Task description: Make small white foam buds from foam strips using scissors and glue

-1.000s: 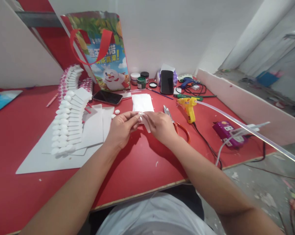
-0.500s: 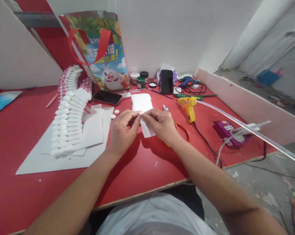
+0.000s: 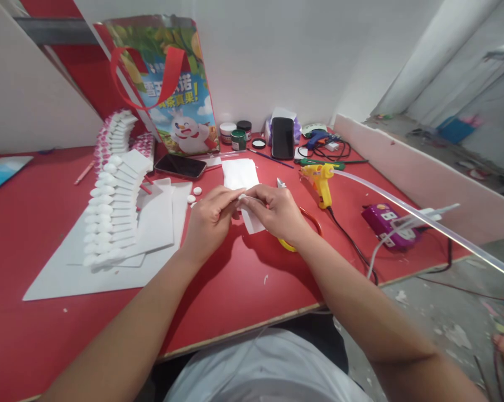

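Observation:
My left hand and my right hand meet over the red table, fingers pinched together. Between their fingertips is a small white piece, mostly covered, so its exact kind does not show. White paper sheets lie behind and beneath the hands. Left of my left hand are several small white discs. Scissors with orange and yellow handles rest partly under my right wrist.
White oval-tipped strips fan out over white boards at left. A phone, paint jars and a bag stand behind. To the right are a yellow glue gun, its long clear stick and a purple power block.
My left fingers have shifted over the white piece, which shows less round between the fingertips. Another white disc shows beside my left hand. The whole view has moved slightly.

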### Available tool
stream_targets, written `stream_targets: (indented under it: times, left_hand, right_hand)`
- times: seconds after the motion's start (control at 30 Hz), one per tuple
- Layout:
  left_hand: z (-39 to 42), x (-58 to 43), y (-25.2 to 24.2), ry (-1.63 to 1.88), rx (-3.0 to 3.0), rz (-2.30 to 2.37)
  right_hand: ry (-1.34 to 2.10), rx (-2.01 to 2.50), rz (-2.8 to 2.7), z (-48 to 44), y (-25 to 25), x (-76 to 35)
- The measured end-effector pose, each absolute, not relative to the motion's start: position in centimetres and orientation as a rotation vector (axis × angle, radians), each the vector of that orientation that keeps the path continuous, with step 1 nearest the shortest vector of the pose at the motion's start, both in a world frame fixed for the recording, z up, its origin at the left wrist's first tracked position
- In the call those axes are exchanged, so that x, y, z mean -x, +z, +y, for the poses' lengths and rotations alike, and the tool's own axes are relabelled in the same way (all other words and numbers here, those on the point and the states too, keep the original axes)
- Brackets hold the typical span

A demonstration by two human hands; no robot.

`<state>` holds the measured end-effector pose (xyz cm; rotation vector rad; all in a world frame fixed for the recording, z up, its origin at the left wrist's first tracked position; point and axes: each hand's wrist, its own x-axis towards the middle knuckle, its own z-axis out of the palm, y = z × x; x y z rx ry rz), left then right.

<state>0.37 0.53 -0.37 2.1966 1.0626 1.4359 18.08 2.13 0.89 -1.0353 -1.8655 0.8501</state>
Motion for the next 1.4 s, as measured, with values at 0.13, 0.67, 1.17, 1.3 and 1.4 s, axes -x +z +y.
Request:
stream_targets:
  times: [0.13, 0.67, 1.17, 1.3, 1.4]
  left_hand:
    - [0.2, -0.6, -0.1, 1.406, -2.19, 1.133]
    - [1.6, 0.6, 0.8, 1.191, -0.975, 1.098]
    - [0.8, 0.7, 1.3, 1.088, -1.494, 1.19]
    - [0.6, 0.5, 1.3, 1.12, -1.593, 1.2]
    - [0.6, 0.4, 1.0, 1.151, -1.61, 1.2]
  right_hand:
    - [0.821, 1.082, -1.899, 2.5, 0.7, -18.2]
    - [-0.17, 0.869, -2.327, 2.8, -0.7, -17.6]
    - [0.528, 1.037, -1.887, 2.4, -0.6, -17.8]
    - [0.547, 1.077, -1.891, 2.5, -0.3, -18.1]
    - [0.46, 1.046, -1.998, 2.6, -0.2, -18.1]
